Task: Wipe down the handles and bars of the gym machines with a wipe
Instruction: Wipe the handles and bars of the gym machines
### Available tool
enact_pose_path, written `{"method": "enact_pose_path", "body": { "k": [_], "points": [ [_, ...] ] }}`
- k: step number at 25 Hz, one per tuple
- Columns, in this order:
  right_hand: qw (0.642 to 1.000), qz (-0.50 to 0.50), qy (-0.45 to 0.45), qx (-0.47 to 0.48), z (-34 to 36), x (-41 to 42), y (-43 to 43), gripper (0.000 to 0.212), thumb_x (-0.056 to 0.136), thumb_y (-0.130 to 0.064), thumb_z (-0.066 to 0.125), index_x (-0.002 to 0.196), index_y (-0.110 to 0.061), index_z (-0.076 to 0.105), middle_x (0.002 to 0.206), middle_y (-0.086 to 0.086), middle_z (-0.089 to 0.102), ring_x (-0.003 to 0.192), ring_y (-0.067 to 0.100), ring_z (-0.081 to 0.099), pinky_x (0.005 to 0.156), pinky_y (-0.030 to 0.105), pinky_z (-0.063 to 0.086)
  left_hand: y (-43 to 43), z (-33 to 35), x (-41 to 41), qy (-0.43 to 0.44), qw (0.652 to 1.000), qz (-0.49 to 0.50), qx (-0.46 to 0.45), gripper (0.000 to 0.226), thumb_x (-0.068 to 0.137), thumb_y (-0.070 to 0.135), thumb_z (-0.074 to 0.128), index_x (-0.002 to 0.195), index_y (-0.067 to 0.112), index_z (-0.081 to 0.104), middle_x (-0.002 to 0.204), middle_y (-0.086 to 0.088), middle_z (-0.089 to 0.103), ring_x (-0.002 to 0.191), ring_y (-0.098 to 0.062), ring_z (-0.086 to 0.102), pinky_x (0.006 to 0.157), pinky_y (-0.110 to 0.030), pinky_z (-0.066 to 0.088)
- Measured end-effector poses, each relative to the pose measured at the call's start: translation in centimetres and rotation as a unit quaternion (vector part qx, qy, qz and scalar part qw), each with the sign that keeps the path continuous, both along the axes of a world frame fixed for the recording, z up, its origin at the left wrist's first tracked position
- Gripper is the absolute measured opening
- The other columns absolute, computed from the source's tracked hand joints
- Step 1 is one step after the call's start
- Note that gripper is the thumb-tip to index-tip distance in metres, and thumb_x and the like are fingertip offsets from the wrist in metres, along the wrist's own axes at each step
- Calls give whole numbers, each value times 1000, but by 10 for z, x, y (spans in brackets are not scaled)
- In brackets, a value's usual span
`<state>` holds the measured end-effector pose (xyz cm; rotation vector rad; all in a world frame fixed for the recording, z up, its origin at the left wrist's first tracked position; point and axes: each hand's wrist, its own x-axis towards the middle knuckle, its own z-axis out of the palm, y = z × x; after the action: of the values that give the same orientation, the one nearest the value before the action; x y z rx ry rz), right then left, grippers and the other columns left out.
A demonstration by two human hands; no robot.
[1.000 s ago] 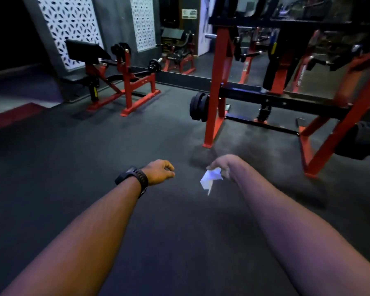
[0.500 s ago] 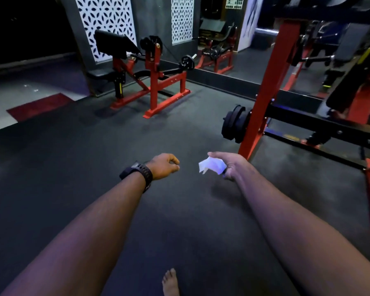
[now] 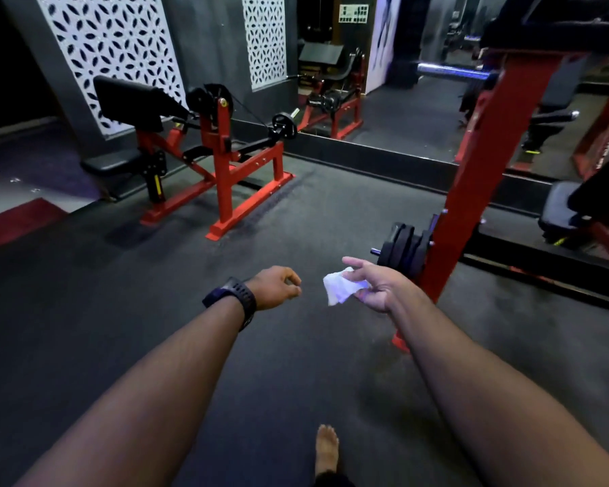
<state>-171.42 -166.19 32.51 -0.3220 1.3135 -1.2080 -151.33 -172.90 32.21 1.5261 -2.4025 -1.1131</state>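
Note:
A crumpled white wipe (image 3: 340, 287) is pinched in my right hand (image 3: 378, 286), which is held out over the dark floor. My left hand (image 3: 276, 287), with a black watch on the wrist, hangs beside it with fingers loosely curled and holds nothing. A red machine with a black seat and pad (image 3: 204, 149) stands ahead to the left, well out of reach. Just behind my right hand rises the red upright of a rack (image 3: 479, 170) with black weight plates (image 3: 406, 249) on a peg.
A wall mirror (image 3: 401, 82) runs along the back and reflects more red machines. White patterned panels (image 3: 116, 51) hang on the left wall. Dark rubber flooring (image 3: 120, 311) lies between me and the left machine. My bare foot (image 3: 327, 448) shows at the bottom.
The view has swung left and moved forward, so the left machine is larger and nearer. My right hand has turned and opened somewhat, raising the wipe. A bare foot has stepped into view.

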Motion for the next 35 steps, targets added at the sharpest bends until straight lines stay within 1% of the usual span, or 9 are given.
{"method": "enact_pose_path", "body": {
  "k": [2,7,13,16,20,24,30,33,35],
  "points": [
    [1000,0,-1,8,0,-22,-76,41,91,13,43,125,-7,57,90,13,54,63,16,63,61,26,55,-73,-2,-24,-8,1000,0,-1,24,93,17,61,115,10,65,98,-7,68,87,-20,63,78,-23,46],
    [999,-19,38,-20,23,-77,-254,11,87,8,60,90,-2,61,64,11,66,41,13,62,34,23,48,-257,17,-80,1,1000,-2,-2,22,93,19,62,113,12,66,111,-8,69,105,-24,64,88,-27,49],
    [957,-35,283,-60,-2,-147,-470,33,82,15,63,110,-2,60,90,13,57,64,11,53,49,15,47,-488,8,-144,13,999,-29,-5,19,92,19,63,109,13,67,110,-10,70,104,-25,65,91,-31,52],
    [932,-54,353,-66,-17,-186,-579,28,80,17,63,107,10,62,86,11,58,68,15,53,51,11,42,-615,0,-184,19,997,-69,-10,21,92,17,63,112,11,66,110,-11,70,104,-26,65,89,-30,51],
    [933,-124,330,-72,5,-231,-694,11,79,6,71,82,-3,66,76,10,62,63,14,55,49,17,46,-757,16,-243,14,992,-125,-6,24,93,15,62,115,7,65,113,-16,68,107,-32,64,89,-33,50],
    [927,-226,285,-90,21,-293,-809,18,80,-14,78,70,-9,64,62,1,60,54,8,52,48,16,43,-886,25,-323,12,984,-177,-15,22,93,18,62,113,11,66,110,-13,69,105,-30,65,90,-34,51],
    [904,-249,339,-75,-9,-424,-957,36,79,13,69,113,4,61,92,11,59,77,14,55,59,8,47,-1054,9,-472,5,967,-256,-12,22,95,21,60,115,13,64,115,-12,67,107,-30,63,92,-36,51],
    [882,-264,387,-52,-9,-509,-1020,11,80,7,71,89,2,67,80,10,61,65,11,51,58,20,43,-1129,22,-568,2,957,-291,-15,24,95,18,60,118,9,64,113,-12,67,102,-30,63,90,-34,49],
    [856,-295,425,-22,-2,-565,-1055,18,80,0,74,69,-11,64,67,6,59,60,9,46,57,25,36,-1175,33,-634,15,951,-308,-14,22,95,16,60,115,8,65,108,-13,67,88,-23,61,87,-33,50]
  ]
}}
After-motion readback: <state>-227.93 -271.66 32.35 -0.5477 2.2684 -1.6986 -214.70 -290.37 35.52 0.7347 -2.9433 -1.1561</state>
